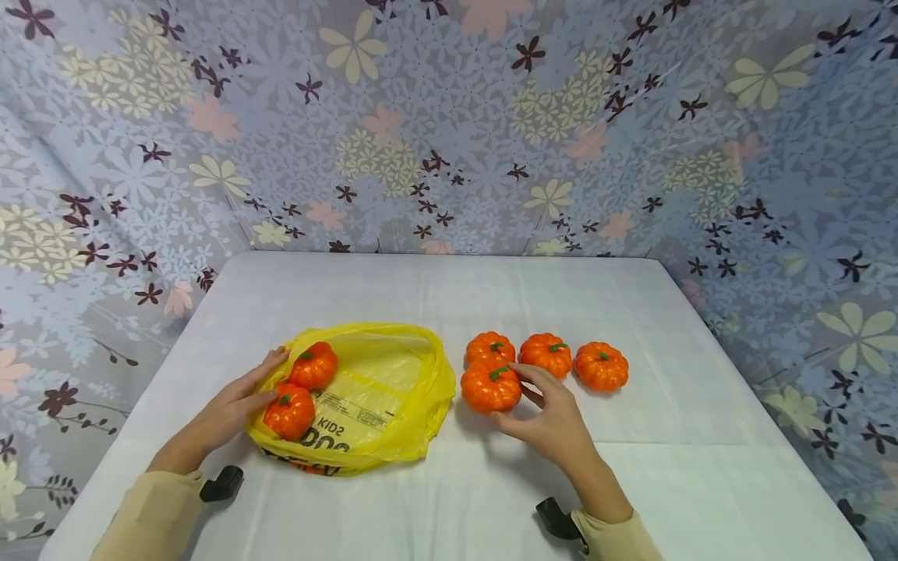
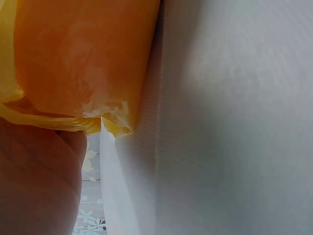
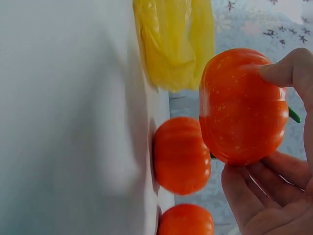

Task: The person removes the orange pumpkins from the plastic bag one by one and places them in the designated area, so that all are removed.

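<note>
A small orange toy pumpkin with a green stem is held up between the thumb and fingers of my right hand. The right wrist view shows that pumpkin off the table. My left hand grips the left rim of a yellow plastic bag, its thumb on the inner side. Two toy pumpkins lie in the bag against its left side, an upper one and a lower one. In the left wrist view, orange shows through the bag's wall.
On the white-covered table stand three more pumpkins in a row: one partly behind the held pumpkin, a middle one and a right one. Flowered cloth hangs behind the table.
</note>
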The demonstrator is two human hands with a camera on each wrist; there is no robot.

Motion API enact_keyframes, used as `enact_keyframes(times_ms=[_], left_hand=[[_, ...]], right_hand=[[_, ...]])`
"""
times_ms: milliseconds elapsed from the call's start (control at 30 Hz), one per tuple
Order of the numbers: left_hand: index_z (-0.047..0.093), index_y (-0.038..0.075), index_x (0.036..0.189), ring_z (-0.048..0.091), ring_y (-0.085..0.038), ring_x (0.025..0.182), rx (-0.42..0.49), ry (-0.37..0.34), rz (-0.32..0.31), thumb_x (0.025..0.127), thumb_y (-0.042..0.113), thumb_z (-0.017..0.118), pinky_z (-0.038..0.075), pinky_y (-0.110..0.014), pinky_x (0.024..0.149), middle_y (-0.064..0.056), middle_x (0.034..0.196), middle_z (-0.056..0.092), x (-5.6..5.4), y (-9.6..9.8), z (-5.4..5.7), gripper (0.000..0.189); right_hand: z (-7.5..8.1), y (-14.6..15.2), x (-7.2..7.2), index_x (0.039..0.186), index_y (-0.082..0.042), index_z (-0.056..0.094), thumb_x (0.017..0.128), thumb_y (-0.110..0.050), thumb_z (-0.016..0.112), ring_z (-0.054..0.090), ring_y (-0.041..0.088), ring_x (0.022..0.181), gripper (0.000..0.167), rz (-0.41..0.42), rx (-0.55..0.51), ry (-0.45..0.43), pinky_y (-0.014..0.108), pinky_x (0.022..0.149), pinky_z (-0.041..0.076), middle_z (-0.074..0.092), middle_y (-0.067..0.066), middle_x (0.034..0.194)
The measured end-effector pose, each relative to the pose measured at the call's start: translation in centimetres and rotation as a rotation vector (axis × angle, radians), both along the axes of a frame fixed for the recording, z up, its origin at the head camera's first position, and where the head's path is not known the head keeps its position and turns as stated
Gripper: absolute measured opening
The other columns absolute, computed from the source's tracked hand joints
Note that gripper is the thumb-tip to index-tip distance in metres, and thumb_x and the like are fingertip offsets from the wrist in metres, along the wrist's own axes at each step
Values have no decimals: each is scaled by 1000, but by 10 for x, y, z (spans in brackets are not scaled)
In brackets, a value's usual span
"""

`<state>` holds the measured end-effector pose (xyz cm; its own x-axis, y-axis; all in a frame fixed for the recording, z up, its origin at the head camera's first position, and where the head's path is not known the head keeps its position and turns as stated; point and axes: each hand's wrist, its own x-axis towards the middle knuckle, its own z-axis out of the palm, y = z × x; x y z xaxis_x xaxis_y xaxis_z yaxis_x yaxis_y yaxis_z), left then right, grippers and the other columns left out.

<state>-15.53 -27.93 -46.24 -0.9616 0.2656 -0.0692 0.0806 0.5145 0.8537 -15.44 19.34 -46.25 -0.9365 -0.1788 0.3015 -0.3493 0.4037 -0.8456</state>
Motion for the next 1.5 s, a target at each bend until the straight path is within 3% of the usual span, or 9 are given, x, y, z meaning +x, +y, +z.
enact_keyframes(times_ms=[333,533,833,1067,1500], left_hand=[[26,9,160,0,-44,151,-10,-13,5,103,14,47,2,-75,111,-18,167,5,1,0,2,61],[26,9,160,0,-43,151,-8,-2,0,103,13,47,2,-74,112,-18,167,5,1,1,3,61],[26,9,160,0,-43,151,-9,-1,5,104,15,47,2,-74,112,-18,167,5,-1,0,2,61],[26,8,160,1,-43,151,-3,7,2,104,15,47,3,-73,113,-18,167,6,0,1,2,61],[27,7,159,1,-43,151,-1,16,-7,104,16,47,3,-72,113,-18,167,7,-1,0,0,60]], right_hand=[[-6,24,4,127,-4,64,68,4,88,59,23,117,64,-29,16,40,28,94,53,62,5,126],[-5,37,12,128,-1,64,68,4,88,60,27,117,65,-59,36,32,28,93,54,62,8,127],[-8,53,22,130,2,62,68,3,89,58,27,116,67,-120,52,22,16,91,50,59,12,131],[-9,70,29,134,-3,60,71,-2,90,55,20,117,69,-187,94,-13,14,91,49,57,9,136],[-11,101,45,135,2,58,75,-9,90,49,2,114,69,-291,146,-34,9,88,47,57,13,134]])
